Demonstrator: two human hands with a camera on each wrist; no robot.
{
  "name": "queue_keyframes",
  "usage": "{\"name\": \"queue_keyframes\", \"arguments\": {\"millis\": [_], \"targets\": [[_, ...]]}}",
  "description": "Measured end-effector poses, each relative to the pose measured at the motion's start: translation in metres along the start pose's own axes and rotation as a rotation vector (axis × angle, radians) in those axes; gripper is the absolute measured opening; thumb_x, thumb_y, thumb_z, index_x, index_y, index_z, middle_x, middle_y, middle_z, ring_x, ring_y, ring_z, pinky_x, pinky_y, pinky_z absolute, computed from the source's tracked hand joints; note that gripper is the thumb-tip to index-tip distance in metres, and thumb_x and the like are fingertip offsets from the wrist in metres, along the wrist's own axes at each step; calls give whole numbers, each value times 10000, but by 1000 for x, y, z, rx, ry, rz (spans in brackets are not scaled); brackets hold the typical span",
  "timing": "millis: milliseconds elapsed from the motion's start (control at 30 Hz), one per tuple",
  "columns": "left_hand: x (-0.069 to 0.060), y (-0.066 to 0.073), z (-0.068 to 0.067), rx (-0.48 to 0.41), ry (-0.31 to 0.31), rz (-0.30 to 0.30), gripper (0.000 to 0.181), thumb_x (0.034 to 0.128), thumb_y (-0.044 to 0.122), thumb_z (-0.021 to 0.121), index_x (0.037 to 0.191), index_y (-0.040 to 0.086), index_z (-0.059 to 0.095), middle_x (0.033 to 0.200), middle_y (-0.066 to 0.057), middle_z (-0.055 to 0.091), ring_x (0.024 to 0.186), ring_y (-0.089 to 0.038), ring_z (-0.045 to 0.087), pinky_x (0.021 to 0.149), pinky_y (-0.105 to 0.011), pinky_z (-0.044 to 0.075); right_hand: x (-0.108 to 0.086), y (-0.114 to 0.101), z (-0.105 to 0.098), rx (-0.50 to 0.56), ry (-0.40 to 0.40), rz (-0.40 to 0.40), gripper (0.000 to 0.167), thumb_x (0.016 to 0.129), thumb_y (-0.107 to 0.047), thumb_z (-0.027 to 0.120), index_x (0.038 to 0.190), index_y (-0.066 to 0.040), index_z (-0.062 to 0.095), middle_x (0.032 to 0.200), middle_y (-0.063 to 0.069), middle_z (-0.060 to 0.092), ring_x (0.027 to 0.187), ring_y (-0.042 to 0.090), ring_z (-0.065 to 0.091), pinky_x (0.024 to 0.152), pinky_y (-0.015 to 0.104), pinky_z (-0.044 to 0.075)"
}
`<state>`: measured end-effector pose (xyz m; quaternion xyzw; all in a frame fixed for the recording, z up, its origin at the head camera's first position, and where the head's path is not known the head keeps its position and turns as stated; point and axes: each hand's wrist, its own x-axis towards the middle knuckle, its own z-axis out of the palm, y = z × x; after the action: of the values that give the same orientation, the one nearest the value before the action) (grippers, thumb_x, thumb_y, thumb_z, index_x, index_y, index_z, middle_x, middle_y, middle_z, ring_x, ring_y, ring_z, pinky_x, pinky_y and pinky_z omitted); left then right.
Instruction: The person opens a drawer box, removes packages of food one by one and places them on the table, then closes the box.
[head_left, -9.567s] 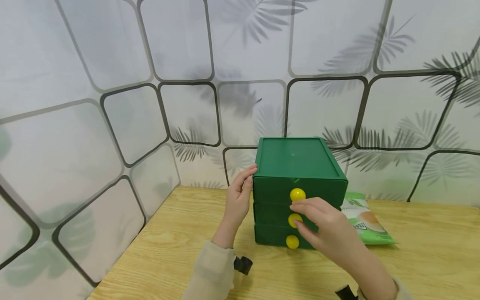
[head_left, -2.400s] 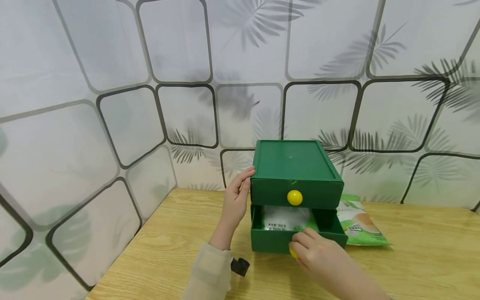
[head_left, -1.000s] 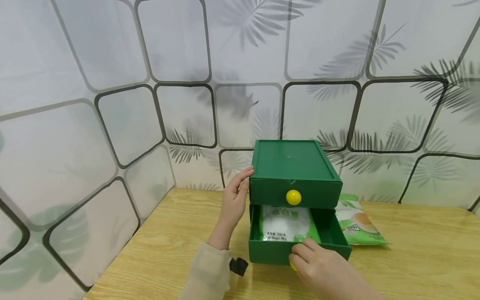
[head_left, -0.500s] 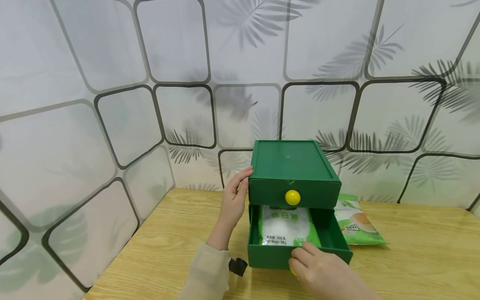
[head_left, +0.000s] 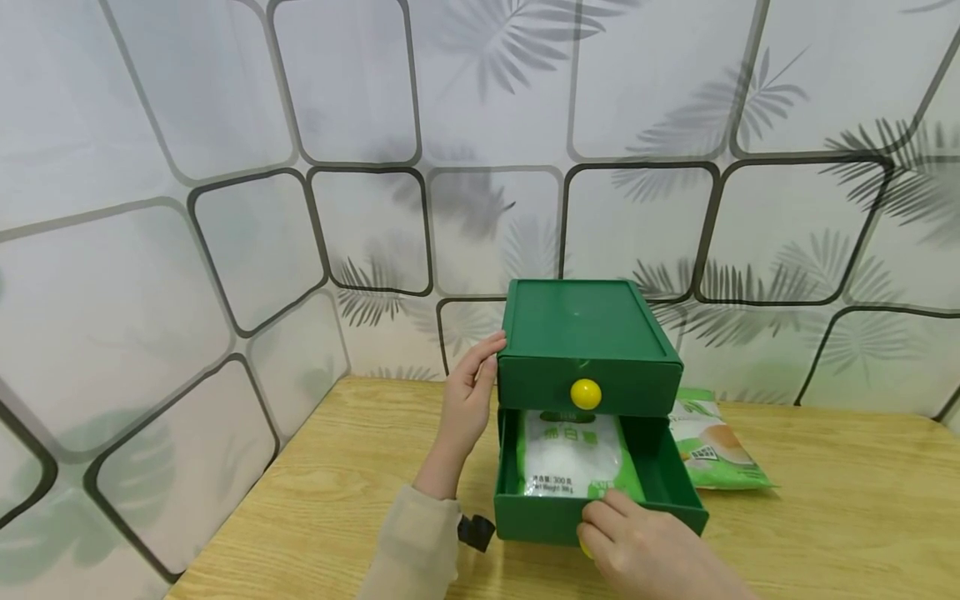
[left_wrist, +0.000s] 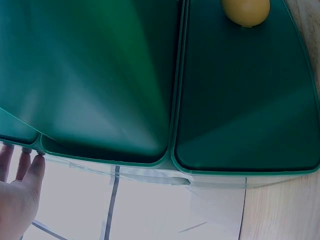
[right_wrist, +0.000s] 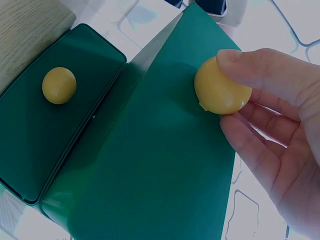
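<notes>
A green three-drawer cabinet [head_left: 588, 321] with round yellow knobs stands on the table. Its middle drawer [head_left: 532, 518] is pulled well out, while the top drawer [head_left: 536, 385] is closed. My right hand [head_left: 645, 542] pinches the middle drawer's yellow knob [right_wrist: 220, 87] between thumb and fingers. A white and green plastic bag [head_left: 566, 458], marked 300 g, lies flat inside this drawer. My left hand [head_left: 468, 400] rests its extended fingers against the cabinet's left side; in the left wrist view, the fingertips [left_wrist: 36, 162] touch its edge. The bottom drawer [right_wrist: 70, 120] is closed.
A second green and white bag [head_left: 716, 446] with a round tan picture lies on the table right of the cabinet. The wooden table [head_left: 322, 483] ends against a patterned curtain-like wall [head_left: 495, 225] behind and at the left.
The middle drawer, closed in the oldest frame, has come out toward me with my right hand on its knob, exposing the bag. It still slides slightly. My left hand stays against the cabinet.
</notes>
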<state>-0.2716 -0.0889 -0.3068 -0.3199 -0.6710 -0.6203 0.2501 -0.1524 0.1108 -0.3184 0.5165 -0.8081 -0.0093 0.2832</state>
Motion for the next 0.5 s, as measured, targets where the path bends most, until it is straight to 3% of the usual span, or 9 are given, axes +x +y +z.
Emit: {"name": "queue_keyframes", "arguments": {"millis": [167,400,500], "targets": [[0,8,1,-10,3,-7,284,944,-5,363,1177,-97,497,1268,-202,444,1208,-272,366,975,-403,313,0,-2,-3,25,-55,11,98,800,-233,653,791,-141,619,787,-46,547,667,64,412,537,116,354],[1,-17,-1,-4,4,-1,300,955,83,378,1202,-18,516,1283,-108,459,1209,-173,373,980,-350,316,0,-5,-3,18,-63,4,256,880,-366,532,769,-147,605,786,-47,532,662,65,390,510,106,312],[1,-20,-1,0,4,17,308,959,123,382,1205,-2,520,1284,-91,461,1207,-160,376,976,-348,321,0,-6,-3,0,-52,-9,313,897,-402,483,760,-146,601,782,-44,526,663,69,391,505,104,311]]}}
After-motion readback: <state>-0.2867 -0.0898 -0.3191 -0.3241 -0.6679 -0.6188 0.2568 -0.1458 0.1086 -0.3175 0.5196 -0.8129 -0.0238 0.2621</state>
